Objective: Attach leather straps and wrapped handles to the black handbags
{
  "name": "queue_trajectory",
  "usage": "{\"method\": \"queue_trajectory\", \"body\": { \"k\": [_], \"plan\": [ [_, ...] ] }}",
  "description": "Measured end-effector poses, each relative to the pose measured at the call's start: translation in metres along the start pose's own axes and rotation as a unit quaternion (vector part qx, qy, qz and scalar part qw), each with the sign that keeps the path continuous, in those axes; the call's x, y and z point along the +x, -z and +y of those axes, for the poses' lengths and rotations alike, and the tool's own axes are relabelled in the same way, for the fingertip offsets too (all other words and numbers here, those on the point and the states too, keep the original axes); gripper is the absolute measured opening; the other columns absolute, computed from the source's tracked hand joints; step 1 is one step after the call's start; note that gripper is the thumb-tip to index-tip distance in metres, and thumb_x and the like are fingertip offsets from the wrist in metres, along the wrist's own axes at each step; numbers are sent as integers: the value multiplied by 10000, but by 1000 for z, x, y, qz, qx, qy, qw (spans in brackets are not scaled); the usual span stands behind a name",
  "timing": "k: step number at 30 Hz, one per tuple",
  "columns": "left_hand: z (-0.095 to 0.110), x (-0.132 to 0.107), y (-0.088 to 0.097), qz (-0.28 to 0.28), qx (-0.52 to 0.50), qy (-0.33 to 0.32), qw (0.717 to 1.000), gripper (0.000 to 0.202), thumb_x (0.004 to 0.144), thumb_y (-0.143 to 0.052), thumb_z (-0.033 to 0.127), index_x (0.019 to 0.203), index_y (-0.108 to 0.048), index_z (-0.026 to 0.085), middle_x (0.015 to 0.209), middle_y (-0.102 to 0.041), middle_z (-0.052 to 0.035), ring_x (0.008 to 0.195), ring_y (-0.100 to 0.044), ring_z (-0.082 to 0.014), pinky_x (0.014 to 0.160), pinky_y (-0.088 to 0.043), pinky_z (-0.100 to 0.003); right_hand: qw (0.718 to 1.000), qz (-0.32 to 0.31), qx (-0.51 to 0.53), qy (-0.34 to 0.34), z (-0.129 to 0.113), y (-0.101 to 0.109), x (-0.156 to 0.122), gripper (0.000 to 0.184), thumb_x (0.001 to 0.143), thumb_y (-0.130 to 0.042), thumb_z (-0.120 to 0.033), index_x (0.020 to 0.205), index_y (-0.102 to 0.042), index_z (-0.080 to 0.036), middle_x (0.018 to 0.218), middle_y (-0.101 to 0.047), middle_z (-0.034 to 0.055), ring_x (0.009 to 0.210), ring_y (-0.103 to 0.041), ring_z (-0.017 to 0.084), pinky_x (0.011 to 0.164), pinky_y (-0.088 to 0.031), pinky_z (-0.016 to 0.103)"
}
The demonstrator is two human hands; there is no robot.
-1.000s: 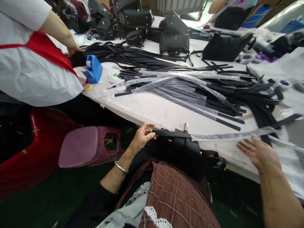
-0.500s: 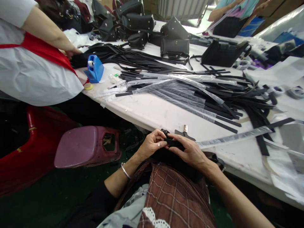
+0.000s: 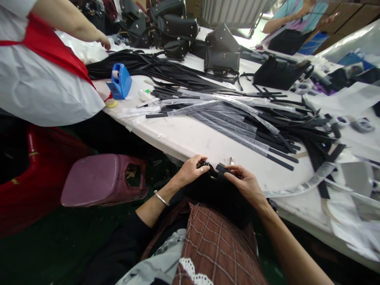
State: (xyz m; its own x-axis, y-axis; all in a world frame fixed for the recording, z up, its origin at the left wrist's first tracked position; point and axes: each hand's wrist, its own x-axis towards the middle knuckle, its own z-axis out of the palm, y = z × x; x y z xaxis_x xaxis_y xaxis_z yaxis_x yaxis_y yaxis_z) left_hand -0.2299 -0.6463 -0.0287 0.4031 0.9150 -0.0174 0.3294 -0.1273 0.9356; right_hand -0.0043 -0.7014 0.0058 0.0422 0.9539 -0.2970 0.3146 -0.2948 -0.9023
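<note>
At the table's near edge, my left hand [image 3: 191,171] is closed, its thumb and fingers pinching a small dark piece with a shiny edge [image 3: 205,163]; its exact kind is hidden. My right hand [image 3: 245,184] grips the end of a black strap [image 3: 222,168] between thumb and fingers, just right of the left hand. A film-wrapped length of strap [image 3: 297,190] runs out to the right from behind this hand. Below both hands a black bag [image 3: 219,198] rests on my lap, its details lost in shadow. A small metal clasp [image 3: 231,160] shows just beyond the right fingers.
Many black straps [image 3: 261,130], some in clear film, lie across the white table [image 3: 178,136]. A blue tape dispenser [image 3: 121,83] stands at the left. Black bags [image 3: 221,59] are at the back. A co-worker's arm [image 3: 74,21] reaches in, left; a purple stool [image 3: 92,180] stands below.
My hands have moved apart slightly, the right one drawing rightward with the strap end, exposing a gap between them. The co-worker's hand at left has lifted off the straps.
</note>
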Motion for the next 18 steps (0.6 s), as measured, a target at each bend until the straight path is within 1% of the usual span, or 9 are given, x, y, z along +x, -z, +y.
{"method": "queue_trajectory", "body": {
  "k": [1, 3, 5, 7, 10, 13, 15, 18],
  "plan": [
    [0, -1, 1, -6, -12, 19, 1000, 392, 821, -652, 357, 1162, -616, 167, 1142, -665, -96, 959, -636, -219, 884, -503, -355, 1000, -2, 2, -1, -2, -1, 0, 411, 748, -696, -473, 1036, -661, -183, 773, -645, 7, 644, -571, 140, 593, -437, 265],
    [-2, -4, 4, -21, -40, 37, 998, 382, 813, -657, 352, 1147, -625, 168, 1107, -677, -82, 920, -642, -207, 855, -510, -339, 1000, -10, 3, 3, -6, -5, -1, 396, 752, -691, -467, 1028, -663, -185, 783, -659, 12, 659, -581, 147, 605, -440, 270],
    [-4, -9, 7, -36, -71, 37, 996, 355, 809, -656, 311, 1136, -636, 175, 1083, -684, -68, 929, -639, -203, 859, -504, -331, 1000, -17, -3, 9, -10, -10, 0, 385, 761, -682, -464, 1031, -666, -190, 799, -676, 18, 681, -597, 157, 624, -451, 279],
    [-6, -13, 8, -39, -98, 35, 994, 335, 810, -653, 293, 1123, -644, 176, 1078, -685, -67, 951, -633, -205, 874, -495, -331, 999, -19, -19, 19, -12, -15, 1, 374, 771, -670, -459, 1037, -674, -197, 813, -693, 22, 702, -618, 170, 649, -470, 294],
    [-8, -12, 5, -40, -134, 43, 989, 311, 816, -652, 329, 1080, -649, 165, 1048, -684, -65, 937, -631, -200, 873, -486, -328, 995, -21, -76, 58, -16, -20, 5, 340, 772, -675, -430, 1035, -703, -218, 879, -725, 32, 778, -658, 198, 738, -502, 334],
    [-8, -9, -2, -43, -167, 57, 983, 309, 811, -657, 354, 1045, -644, 154, 982, -682, -52, 879, -628, -186, 832, -485, -311, 982, -22, -150, 111, -22, -21, 8, 289, 773, -685, -395, 1018, -728, -248, 975, -737, 33, 884, -675, 216, 839, -502, 359],
    [-7, -8, -6, -36, -164, 54, 984, 288, 815, -650, 344, 1032, -642, 154, 939, -675, -42, 851, -618, -179, 813, -482, -305, 971, -19, -196, 133, -27, -18, 8, 273, 792, -672, -391, 1024, -733, -260, 990, -737, 34, 900, -678, 220, 847, -505, 360],
    [-5, -9, -13, -9, -100, 5, 995, 205, 827, -633, 291, 988, -645, 166, 916, -656, -38, 877, -600, -188, 844, -471, -320, 945, -10, -293, 145, -32, -14, 6, 269, 824, -647, -406, 1049, -733, -284, 957, -732, 42, 850, -683, 226, 793, -516, 361]
  ]
}}
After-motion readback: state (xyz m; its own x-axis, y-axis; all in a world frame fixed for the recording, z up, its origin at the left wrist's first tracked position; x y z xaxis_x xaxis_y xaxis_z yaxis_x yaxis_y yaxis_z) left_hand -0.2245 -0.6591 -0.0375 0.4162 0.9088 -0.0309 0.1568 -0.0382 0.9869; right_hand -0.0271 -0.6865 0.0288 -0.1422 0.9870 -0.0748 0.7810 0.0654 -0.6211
